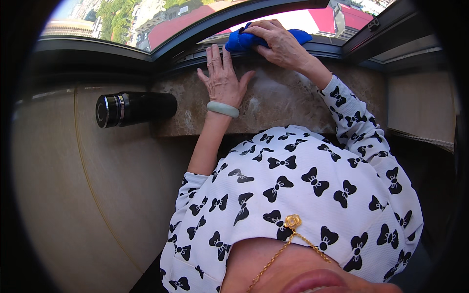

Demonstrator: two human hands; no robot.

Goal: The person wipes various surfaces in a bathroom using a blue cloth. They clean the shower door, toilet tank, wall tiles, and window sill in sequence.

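By the window sill (pixel 293 107): bent low over brown marble, red rooftops (pixel 178 23) and green trees (pixel 117 22) far below, beyond a dark metal frame (pixel 171 48).
Blue cloth (pixel 239 42): bunched along the frame's lower rail, one end trailing to the right beyond the knuckles.
Right hand (pixel 283 45): clasped over the blue cloth from above, fingers curled across the folds, probably to keep loose fabric gathered and pressed against so narrow a rail.
Left hand (pixel 222 82): holding nothing, fingers spread wide, laid back-up toward the sill's far edge and just beside the cloth; likely planted there to steady a forward lean.
Pale green bangle (pixel 223 109): circling the left wrist.
Bow-print top (pixel 273 171): left sleeve ending near the elbow, right one nearer the wrist.
Black flask (pixel 146 107): at the sill's left end, apart from both hands, lid pointing left, upright or lying impossible to tell; possibly set there for elbow room.
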